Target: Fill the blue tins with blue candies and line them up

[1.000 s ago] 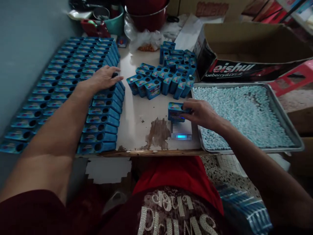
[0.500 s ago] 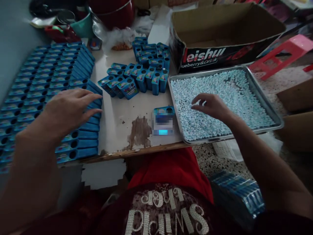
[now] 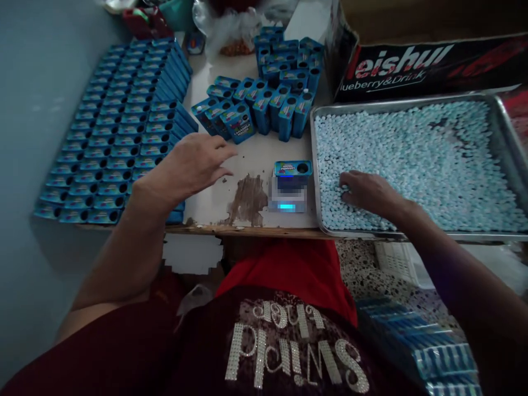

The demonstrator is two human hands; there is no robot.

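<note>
My left hand point(image 3: 198, 165) hovers over the table, palm down with fingers and thumb apart, holding nothing. It is between the rows of blue boxes point(image 3: 111, 132) at the left and a small digital scale point(image 3: 287, 204), which is partly blurred. A single blue candy box point(image 3: 292, 168), with a dark round hole in its top, sits on the scale. Over at the right, my right hand point(image 3: 369, 192) reaches down into the small pale-blue candies point(image 3: 412, 148). Its fingers are curled among them, and the fingertips are partly hidden. A metal tray point(image 3: 315, 165) holds the candies.
Several upright blue boxes point(image 3: 264, 107) stand in a loose group behind the scale. Beyond the tray is a large black cardboard carton point(image 3: 412, 66). A plastic bag point(image 3: 223, 27) lies at the back. Wrapped blue packs point(image 3: 433, 341) are on the floor at the right.
My left hand has moved right, off the rows of boxes and toward the middle of the table. My right hand has lowered into the candies, its fingers curling. The view has shifted.
</note>
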